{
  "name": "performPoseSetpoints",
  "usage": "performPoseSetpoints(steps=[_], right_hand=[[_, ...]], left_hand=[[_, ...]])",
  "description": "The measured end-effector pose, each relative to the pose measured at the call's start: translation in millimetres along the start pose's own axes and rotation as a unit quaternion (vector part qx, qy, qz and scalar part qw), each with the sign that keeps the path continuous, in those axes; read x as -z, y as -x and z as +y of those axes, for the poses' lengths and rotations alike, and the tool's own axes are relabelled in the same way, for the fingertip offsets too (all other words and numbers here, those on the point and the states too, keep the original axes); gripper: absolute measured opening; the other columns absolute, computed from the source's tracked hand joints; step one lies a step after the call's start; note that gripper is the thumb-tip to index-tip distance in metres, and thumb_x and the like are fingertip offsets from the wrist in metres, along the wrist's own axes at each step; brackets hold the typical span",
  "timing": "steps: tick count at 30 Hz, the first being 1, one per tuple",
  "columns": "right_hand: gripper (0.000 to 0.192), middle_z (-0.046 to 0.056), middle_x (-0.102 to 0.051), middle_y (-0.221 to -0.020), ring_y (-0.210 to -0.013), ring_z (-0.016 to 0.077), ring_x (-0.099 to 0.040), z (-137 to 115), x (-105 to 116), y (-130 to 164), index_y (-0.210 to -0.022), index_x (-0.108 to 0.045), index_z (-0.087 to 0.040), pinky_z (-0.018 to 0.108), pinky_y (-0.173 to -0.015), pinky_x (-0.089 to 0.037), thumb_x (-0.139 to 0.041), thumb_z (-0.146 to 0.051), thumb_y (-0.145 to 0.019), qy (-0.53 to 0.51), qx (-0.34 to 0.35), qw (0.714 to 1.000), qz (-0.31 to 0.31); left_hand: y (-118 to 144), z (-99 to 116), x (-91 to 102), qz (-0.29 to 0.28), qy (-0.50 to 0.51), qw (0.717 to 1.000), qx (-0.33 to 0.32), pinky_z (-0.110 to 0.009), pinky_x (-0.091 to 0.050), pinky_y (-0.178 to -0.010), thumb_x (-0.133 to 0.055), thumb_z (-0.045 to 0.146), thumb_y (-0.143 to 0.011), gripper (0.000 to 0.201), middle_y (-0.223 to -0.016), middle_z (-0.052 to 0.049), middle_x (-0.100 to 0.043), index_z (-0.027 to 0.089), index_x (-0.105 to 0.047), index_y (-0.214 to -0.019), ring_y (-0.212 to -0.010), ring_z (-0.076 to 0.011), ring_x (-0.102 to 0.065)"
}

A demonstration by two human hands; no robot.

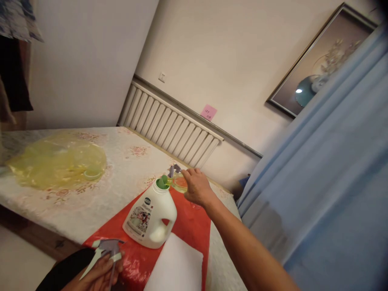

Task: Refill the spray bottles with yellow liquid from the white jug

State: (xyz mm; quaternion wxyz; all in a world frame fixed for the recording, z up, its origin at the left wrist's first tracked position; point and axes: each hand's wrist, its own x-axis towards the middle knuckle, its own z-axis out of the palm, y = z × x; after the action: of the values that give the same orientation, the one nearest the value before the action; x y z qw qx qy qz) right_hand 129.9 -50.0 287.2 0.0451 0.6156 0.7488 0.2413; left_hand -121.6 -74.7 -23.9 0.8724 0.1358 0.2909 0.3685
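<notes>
My right hand [197, 186] is stretched out over the table and grips a small clear bottle [179, 182] of yellowish liquid, tilted with its neck at the green mouth of a white detergent jug [150, 218]. The jug stands upright on a red plastic sheet [188, 230]. At the bottom left, my left hand [97, 275] holds a grey and white spray trigger head [106, 248] with its tube hanging down.
A white pad [174, 266] lies on the red sheet near me. A yellow plastic bag [57, 161] rests on the patterned tablecloth at left. A white radiator [169, 127] lines the wall behind, a blue curtain [327, 169] hangs at right.
</notes>
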Motion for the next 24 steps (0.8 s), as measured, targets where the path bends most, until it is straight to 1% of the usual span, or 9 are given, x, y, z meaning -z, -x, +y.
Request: performPoseSetpoints(steps=[4,8,12,18,24], right_hand=[[0.068,0.012,-0.059,-0.12,-0.105,0.0296,-0.047,-0.8,3.5,-0.4,-0.134,-0.046,-0.019,0.041,-0.083,-0.043,-0.06,-0.018,-0.067,0.013,0.004,1.0,0.001],[0.067,0.011,-0.059,-0.121,-0.105,0.0293,-0.047,-1.3,6.0,-1.2,-0.133,-0.046,-0.019,0.041,-0.082,-0.042,-0.06,-0.018,-0.067,0.024,0.01,1.0,0.003],[0.066,0.011,-0.059,-0.12,-0.105,0.0298,-0.048,-1.6,7.0,-3.1,-0.131,-0.046,-0.019,0.041,-0.081,-0.042,-0.06,-0.018,-0.067,0.04,0.018,0.999,0.014],[0.064,0.011,-0.059,-0.117,-0.106,0.0297,-0.046,-3.8,11.2,-4.6,-0.129,-0.047,-0.019,0.041,-0.082,-0.041,-0.06,-0.016,-0.066,0.056,0.03,0.998,0.017],[0.066,0.012,-0.055,-0.122,-0.109,0.0299,-0.045,-6.7,18.5,-5.9,-0.132,-0.044,-0.02,0.042,-0.085,-0.04,-0.061,-0.015,-0.068,0.072,0.038,0.997,0.015]], left_hand=[[0.9,0.0,-0.7,-0.003,-0.004,1.0,0.001,-0.035,-0.061,-0.071,-0.089,0.021,-0.053,0.04,-0.082,-0.01,-0.074,0.017,-0.074,-0.09,-0.084,-0.0338,-0.072],[-0.8,-0.9,2.4,-0.024,-0.01,1.0,0.0,-0.034,-0.06,-0.072,-0.088,0.019,-0.057,0.036,-0.081,-0.01,-0.074,0.015,-0.074,-0.09,-0.081,-0.031,-0.073],[-2.9,-0.8,6.8,-0.039,-0.013,0.999,0.0,-0.034,-0.06,-0.073,-0.088,0.019,-0.059,0.034,-0.086,-0.01,-0.075,0.016,-0.074,-0.09,-0.078,-0.0292,-0.073],[-1.5,0.5,6.4,-0.04,-0.011,0.999,-0.002,-0.035,-0.061,-0.069,-0.088,0.02,-0.056,0.037,-0.089,-0.011,-0.075,0.017,-0.074,-0.09,-0.08,-0.0323,-0.073],[0.4,1.9,2.1,-0.034,-0.004,0.999,0.005,-0.036,-0.061,-0.07,-0.088,0.018,-0.056,0.036,-0.093,-0.012,-0.075,0.017,-0.075,-0.089,-0.086,-0.0345,-0.072]])
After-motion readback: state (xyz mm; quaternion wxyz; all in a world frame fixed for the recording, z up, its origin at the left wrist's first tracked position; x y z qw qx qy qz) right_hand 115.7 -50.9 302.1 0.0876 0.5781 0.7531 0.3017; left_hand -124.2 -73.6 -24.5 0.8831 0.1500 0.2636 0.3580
